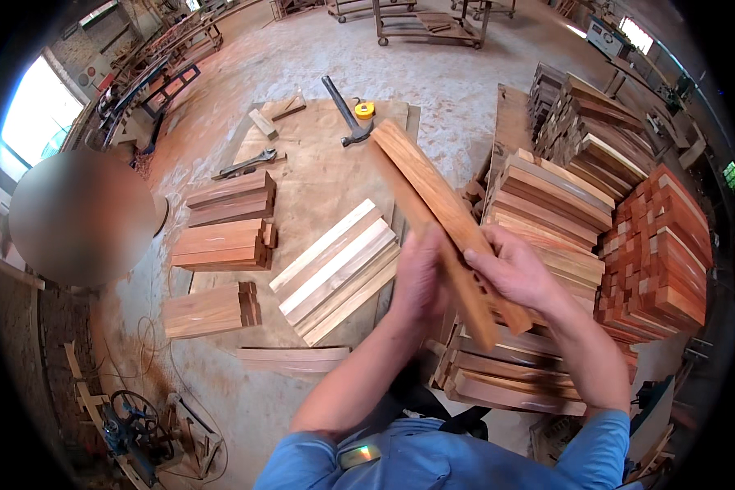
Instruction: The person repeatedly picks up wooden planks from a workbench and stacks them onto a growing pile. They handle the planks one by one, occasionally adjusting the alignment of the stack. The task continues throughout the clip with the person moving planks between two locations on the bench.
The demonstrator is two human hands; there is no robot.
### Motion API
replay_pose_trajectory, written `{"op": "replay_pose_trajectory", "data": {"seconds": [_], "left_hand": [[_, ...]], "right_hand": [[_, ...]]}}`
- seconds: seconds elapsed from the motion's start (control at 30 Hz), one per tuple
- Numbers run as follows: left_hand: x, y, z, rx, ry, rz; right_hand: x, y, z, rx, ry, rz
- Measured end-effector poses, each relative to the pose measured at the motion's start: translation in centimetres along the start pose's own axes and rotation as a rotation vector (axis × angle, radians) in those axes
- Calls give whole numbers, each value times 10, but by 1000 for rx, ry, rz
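Observation:
Two long reddish-brown wooden pieces are raised side by side in front of me, tilted away toward the far end of the table. My right hand (510,265) is closed round the right wooden piece (433,184), its thumb on top. My left hand (423,273) is closed on the left wooden piece (465,298), which has small slots near its close end and looks slightly blurred. Beneath and to the left, a row of pale wooden strips (339,269) lies on the plywood tabletop (318,175).
A hammer (347,114), a yellow tape measure (365,109) and an adjustable wrench (253,162) lie on the tabletop. Small wood stacks (220,245) line its left side. Tall piles of wooden pieces (653,253) stand at right. Wheeled carts (429,33) stand far off; a blurred round shape (86,216) is at left.

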State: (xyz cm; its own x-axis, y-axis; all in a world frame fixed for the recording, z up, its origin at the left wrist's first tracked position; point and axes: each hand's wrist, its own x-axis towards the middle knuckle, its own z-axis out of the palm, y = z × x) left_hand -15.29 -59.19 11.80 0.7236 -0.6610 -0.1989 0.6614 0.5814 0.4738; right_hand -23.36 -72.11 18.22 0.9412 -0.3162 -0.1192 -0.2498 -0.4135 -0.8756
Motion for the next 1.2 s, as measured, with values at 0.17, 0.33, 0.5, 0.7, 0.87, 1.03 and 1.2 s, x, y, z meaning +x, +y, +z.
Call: {"op": "replay_pose_trajectory", "data": {"seconds": [0.17,0.33,0.5,0.7,0.87,1.03,1.2], "left_hand": [[-13,39,-92,-186,-109,-20],[-29,72,-116,-207,54,14],[-43,105,-156,-243,-49,30],[-52,147,-199,-303,-137,128],[-56,171,-245,-319,52,153],[-53,213,-258,-247,211,290],[-57,272,-265,-79,174,419]], "right_hand": [[18,-9,58,168,-60,82],[29,-14,125,-39,-81,42],[38,-37,194,-231,-55,-85],[56,-58,255,-354,-131,-144],[52,-88,289,-496,-228,-93],[65,-97,325,-561,-238,-64],[127,-113,343,-462,-314,-167]]}}
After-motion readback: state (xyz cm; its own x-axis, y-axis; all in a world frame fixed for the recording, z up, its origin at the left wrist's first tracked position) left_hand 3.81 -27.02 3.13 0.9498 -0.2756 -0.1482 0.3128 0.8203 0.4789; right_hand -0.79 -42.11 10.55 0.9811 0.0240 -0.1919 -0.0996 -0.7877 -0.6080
